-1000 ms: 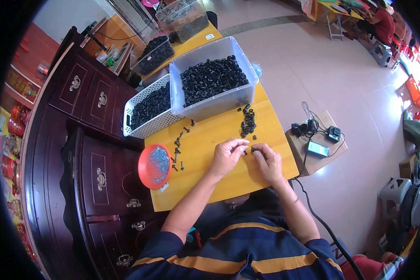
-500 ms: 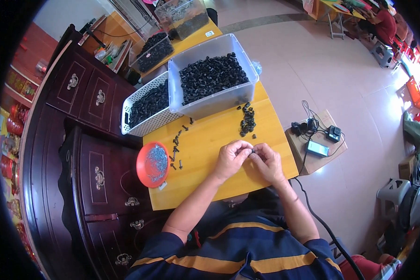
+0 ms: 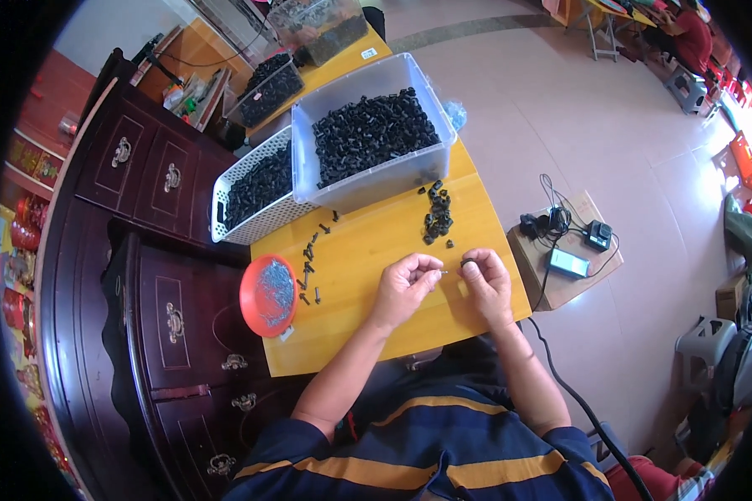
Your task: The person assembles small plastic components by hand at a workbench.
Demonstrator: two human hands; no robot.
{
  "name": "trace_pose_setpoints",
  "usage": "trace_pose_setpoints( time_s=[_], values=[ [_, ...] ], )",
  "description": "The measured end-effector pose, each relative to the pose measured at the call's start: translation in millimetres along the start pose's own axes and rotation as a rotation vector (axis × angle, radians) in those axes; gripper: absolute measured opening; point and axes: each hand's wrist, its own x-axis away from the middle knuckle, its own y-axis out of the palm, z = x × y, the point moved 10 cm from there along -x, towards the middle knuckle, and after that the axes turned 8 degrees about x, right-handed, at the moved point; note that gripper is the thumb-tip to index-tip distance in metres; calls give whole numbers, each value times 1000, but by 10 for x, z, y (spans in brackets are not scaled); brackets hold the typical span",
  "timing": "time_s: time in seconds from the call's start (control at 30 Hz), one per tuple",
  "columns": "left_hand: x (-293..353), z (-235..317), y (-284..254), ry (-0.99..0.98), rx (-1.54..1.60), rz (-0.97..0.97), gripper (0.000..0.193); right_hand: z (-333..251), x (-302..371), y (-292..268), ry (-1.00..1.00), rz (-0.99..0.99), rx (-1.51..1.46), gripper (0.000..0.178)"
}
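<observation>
Head view | left hand [image 3: 403, 292] pinched closed on a thin pale pin [image 3: 444, 271] | right hand [image 3: 489, 290] pinched around a small black piece [image 3: 466, 261] | hands apart, having met 0.5 s ago, so the 2 parts look unjoined | yellow table [image 3: 368, 242] below, black pile [image 3: 437, 220] beyond

Dark part [image 3: 467, 260] mostly hidden in right grip [image 3: 488, 288].
</observation>
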Motion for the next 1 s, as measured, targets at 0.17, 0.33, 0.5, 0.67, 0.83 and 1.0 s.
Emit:
trace_pose_setpoints(
  time_s=[0.17, 0.33, 0.5, 0.67, 0.83, 1.0],
  values=[
    [7, 10, 77, 51, 95, -5, 14, -80, 33, 9, 59, -19, -74, 15],
    [51, 77, 86, 103, 22, -42, 20, -80, 164, 141, 115, -85, -49, 13],
    [137, 161, 49, 110, -49, -43, 21, -102, 214, 216, 134, -84, -24, 11],
    [245, 225, 44, 136, -55, -60, 23, -70, 298, 284, 144, -134, 7, 13],
    [375, 172, 0, 118, -207, -69, 27, 4, 401, 244, 132, -186, 183, 13],
    [515, -99, -68, 6, -76, -68, 26, -12, 491, 388, 144, -308, 355, 13]
  ],
)
